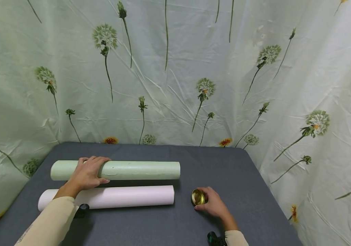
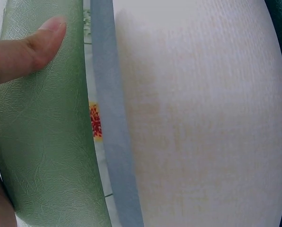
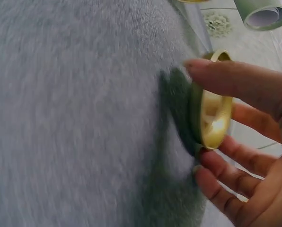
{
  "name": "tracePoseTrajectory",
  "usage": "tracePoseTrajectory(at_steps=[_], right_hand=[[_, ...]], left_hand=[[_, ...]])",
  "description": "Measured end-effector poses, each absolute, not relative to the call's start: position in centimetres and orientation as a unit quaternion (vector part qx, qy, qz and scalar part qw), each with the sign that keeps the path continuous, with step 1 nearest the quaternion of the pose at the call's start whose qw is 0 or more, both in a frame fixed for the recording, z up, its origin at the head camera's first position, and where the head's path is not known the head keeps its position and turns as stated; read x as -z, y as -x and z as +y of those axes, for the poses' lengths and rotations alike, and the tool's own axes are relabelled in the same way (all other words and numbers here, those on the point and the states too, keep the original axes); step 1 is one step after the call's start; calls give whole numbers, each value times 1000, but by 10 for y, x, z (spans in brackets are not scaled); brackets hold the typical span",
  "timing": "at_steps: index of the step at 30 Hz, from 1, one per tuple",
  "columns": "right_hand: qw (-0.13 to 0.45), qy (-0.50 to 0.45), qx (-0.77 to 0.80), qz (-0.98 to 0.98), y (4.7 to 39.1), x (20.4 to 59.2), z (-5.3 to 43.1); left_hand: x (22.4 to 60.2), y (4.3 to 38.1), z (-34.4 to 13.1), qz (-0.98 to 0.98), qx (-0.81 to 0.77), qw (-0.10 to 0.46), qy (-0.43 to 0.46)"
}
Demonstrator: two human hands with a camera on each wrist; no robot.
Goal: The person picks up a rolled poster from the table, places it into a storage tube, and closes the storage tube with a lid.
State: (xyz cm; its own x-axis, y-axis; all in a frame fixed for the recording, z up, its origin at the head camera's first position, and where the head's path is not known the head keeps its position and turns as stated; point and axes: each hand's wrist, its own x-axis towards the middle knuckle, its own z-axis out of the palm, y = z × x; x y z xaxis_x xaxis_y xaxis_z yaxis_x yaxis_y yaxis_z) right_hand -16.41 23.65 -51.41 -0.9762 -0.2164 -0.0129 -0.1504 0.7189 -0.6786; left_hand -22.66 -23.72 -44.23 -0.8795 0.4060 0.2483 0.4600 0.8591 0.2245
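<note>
My left hand grips the pale green roll over its top, the thumb lying on the near side. In the left wrist view that thumb presses the roll's lightly textured green surface. Below it, nearer to me, lies a pinkish-white roll, partly covered by my left forearm. To the right of both rolls, my right hand holds a small round gold piece, like a jar lid, between thumb and fingers. Its shiny hollow side and raised rim show in the right wrist view.
Both rolls lie side by side across the dark grey table. A pale curtain printed with dandelions hangs behind the table's far edge and along the sides. The green roll's open end appears in the right wrist view.
</note>
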Motion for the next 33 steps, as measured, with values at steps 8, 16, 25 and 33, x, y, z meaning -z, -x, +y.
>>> tracePoseTrajectory(at_steps=[8,16,25,33], right_hand=[[-5,73,375,924,175,520,227],[7,31,453,891,186,525,222],[28,24,540,841,197,523,221],[34,20,612,790,202,527,219]], left_hand=[[443,228,-238,-960,132,92,229],[442,225,-240,-961,127,99,227],[440,224,-239,-960,132,99,226],[442,222,-237,-960,132,93,229]])
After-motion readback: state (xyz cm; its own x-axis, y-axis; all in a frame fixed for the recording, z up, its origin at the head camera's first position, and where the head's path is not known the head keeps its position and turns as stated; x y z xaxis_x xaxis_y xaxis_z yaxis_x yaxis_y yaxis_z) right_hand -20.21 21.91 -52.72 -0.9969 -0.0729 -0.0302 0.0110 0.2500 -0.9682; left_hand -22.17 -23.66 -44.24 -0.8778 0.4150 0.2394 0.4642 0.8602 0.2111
